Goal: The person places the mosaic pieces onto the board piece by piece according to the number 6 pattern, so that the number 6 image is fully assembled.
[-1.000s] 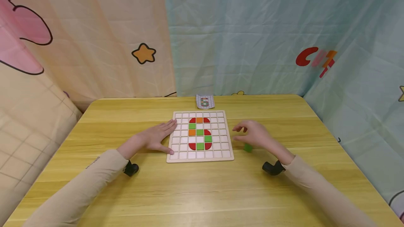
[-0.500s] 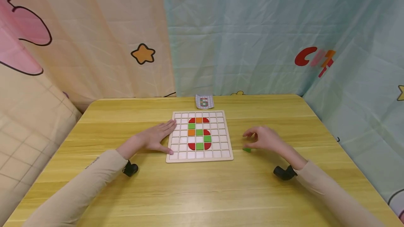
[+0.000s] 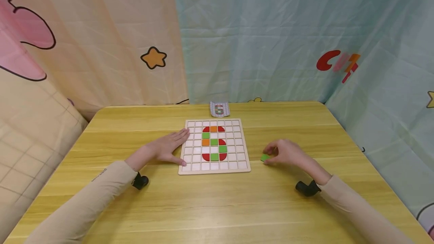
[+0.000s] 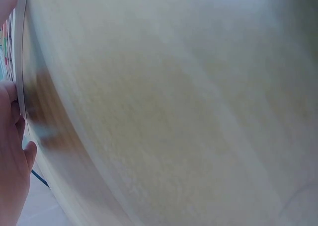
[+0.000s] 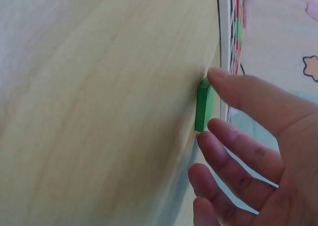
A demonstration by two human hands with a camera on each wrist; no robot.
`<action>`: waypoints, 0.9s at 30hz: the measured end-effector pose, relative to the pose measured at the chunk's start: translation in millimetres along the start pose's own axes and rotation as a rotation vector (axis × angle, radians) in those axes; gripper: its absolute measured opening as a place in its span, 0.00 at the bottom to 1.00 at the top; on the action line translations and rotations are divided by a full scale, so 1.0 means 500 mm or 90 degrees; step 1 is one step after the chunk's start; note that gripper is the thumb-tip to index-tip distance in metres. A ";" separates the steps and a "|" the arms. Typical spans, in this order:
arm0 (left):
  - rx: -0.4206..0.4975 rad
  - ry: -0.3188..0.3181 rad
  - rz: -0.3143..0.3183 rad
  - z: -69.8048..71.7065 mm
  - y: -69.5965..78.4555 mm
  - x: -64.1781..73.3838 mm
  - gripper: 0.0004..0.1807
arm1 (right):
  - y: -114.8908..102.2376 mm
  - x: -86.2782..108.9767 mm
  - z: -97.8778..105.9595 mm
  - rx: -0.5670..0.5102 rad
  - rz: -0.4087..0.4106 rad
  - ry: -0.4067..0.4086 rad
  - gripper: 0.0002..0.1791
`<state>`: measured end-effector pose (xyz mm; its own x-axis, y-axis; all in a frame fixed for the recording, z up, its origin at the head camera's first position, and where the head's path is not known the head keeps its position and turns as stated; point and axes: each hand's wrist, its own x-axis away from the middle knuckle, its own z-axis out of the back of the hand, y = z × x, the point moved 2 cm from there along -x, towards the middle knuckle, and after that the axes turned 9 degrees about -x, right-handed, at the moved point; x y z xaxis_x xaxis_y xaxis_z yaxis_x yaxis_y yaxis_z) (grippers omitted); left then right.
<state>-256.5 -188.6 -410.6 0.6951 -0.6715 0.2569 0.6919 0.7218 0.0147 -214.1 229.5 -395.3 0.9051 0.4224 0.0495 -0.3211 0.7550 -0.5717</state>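
Observation:
A white gridded wooden board (image 3: 234, 163) lies mid-table, with red rounded pieces, orange squares and green squares (image 3: 214, 157) set in its cells. My left hand (image 3: 167, 147) rests flat along the board's left edge, fingers spread; the left wrist view catches only part of this hand (image 4: 12, 161). Right of the board, my right hand (image 3: 284, 152) pinches a loose green square tile (image 3: 264, 157) low at the table. In the right wrist view the thumb touches one edge of the green tile (image 5: 201, 107), and fingertips meet the opposite end.
Behind the board lies a small printed card (image 3: 219, 109) bearing a similar coloured pattern. Patterned curtains (image 3: 271, 40) hang beyond the back edge of the wooden table (image 3: 217, 210). Black wrist cameras (image 3: 306, 188) sit under both forearms.
My right hand has moved right and slightly nearer, from above the green tile to holding it between thumb and fingers. The left hand stays on the board's edge.

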 end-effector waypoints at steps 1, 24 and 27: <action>0.000 0.000 0.000 0.000 -0.001 0.000 0.62 | 0.000 0.000 -0.001 -0.004 -0.001 -0.001 0.17; -0.011 -0.021 0.012 -0.002 -0.005 -0.005 0.64 | 0.002 -0.001 0.007 0.005 0.022 -0.019 0.12; -0.010 -0.020 0.011 -0.003 -0.005 -0.005 0.63 | -0.002 -0.001 0.006 0.009 0.022 -0.018 0.13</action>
<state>-259.5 -188.9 -412.5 0.7005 -0.6532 0.2876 0.6832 0.7302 -0.0057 -215.0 230.0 -392.2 0.8853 0.4620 0.0529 -0.3560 0.7466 -0.5621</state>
